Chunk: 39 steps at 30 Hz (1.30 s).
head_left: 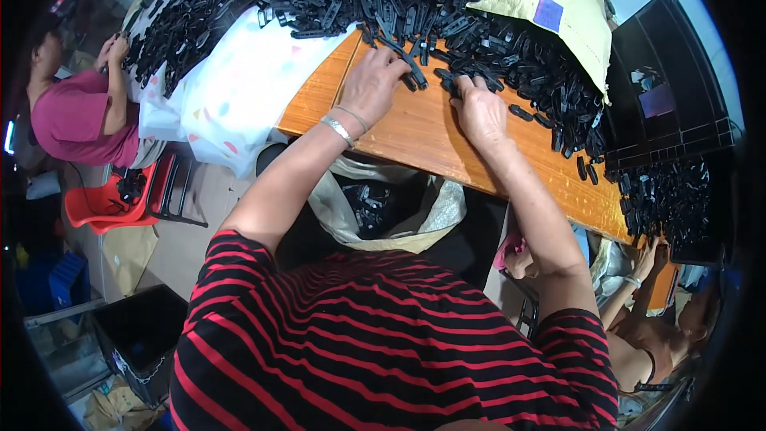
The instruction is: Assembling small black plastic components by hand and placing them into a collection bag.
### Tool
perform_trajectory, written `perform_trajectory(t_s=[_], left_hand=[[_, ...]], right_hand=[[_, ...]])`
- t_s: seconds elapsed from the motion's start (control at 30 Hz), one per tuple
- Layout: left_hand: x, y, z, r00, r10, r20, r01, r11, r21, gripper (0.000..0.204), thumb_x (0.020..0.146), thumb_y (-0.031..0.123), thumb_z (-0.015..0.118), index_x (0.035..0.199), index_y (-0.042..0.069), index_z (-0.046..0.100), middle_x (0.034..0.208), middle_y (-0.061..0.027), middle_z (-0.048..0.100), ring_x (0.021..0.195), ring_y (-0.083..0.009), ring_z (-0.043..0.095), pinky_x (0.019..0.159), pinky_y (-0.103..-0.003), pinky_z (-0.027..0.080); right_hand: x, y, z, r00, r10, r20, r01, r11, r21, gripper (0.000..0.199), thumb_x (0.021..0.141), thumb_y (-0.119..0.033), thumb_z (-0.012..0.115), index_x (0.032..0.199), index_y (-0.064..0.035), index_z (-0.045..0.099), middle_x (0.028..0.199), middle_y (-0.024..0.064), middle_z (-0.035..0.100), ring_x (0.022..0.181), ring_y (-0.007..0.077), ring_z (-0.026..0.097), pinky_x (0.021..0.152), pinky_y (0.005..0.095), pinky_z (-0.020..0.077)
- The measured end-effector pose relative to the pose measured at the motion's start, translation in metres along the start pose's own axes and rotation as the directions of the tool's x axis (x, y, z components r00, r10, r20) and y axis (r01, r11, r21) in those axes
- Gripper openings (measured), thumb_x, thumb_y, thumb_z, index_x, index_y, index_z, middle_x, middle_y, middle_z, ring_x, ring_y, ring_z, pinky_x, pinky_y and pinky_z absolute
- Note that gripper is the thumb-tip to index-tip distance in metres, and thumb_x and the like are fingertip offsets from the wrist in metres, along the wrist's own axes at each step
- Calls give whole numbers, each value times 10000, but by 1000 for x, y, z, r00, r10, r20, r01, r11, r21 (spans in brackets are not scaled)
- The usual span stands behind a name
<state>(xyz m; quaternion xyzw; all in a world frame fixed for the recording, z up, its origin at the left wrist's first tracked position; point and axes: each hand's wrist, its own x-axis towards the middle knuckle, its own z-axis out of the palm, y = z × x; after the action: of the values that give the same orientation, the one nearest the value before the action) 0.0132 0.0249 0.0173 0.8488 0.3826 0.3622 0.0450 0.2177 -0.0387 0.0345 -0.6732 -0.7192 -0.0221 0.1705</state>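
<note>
A large heap of small, long black plastic pieces (383,0) covers the far part of the wooden table (423,140). My left hand (373,84) is at the near edge of the heap, fingers curled around a black plastic piece (415,77). To its right, my right hand (481,112) has its fingers bent down onto another black plastic piece (456,86); the fingertips are partly hidden. Bare wood shows between the two hands. Below the table edge, at my lap, an open white woven sack (339,223) has black pieces inside.
White printed plastic sheeting (239,88) drapes over the table's left side. A yellow paper sack (550,0) lies on the heap at far right, beside a black crate (666,80). One person (84,116) sits at left near a red chair (108,203); another (654,343) works at lower right.
</note>
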Motion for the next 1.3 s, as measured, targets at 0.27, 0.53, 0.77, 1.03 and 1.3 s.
perform_trajectory(t_s=[0.27,0.53,0.77,1.03,1.3], left_hand=[[7,-6,-3,989,66,130,-74,995,60,123,733,70,681,806,67,583,907,-82,565,905,-284,535,770,-382,459],[-14,2,-12,966,-185,181,216,961,-171,152,750,109,706,830,33,602,778,-82,616,737,-236,600,668,-341,481],[-15,20,-25,866,-304,396,464,783,-413,149,789,113,705,879,11,645,708,-30,631,619,-69,562,598,-237,467],[-9,25,-22,851,-264,453,468,772,-430,129,809,89,686,882,-5,637,715,-19,635,614,-60,562,602,-221,469],[-16,21,-23,846,-306,437,490,769,-410,132,819,88,680,891,-11,632,737,-15,635,652,-45,556,611,-218,472]], right_hand=[[-8,-4,-10,993,-100,68,74,947,313,242,824,-60,592,1058,-39,535,954,216,629,877,396,612,734,429,493],[-31,-31,8,990,-88,107,43,929,368,160,892,-69,503,1034,-44,572,868,234,628,804,405,613,677,447,488],[-29,-24,11,988,-124,-92,150,915,375,54,833,-108,622,878,-84,640,835,143,601,734,358,614,640,434,494],[-31,-8,9,989,-47,-140,99,911,400,127,837,-140,625,920,-49,658,881,157,619,785,350,623,689,419,503],[-49,-44,9,999,-17,51,-5,916,401,210,773,-208,703,846,-25,632,855,165,616,752,356,620,667,427,495]])
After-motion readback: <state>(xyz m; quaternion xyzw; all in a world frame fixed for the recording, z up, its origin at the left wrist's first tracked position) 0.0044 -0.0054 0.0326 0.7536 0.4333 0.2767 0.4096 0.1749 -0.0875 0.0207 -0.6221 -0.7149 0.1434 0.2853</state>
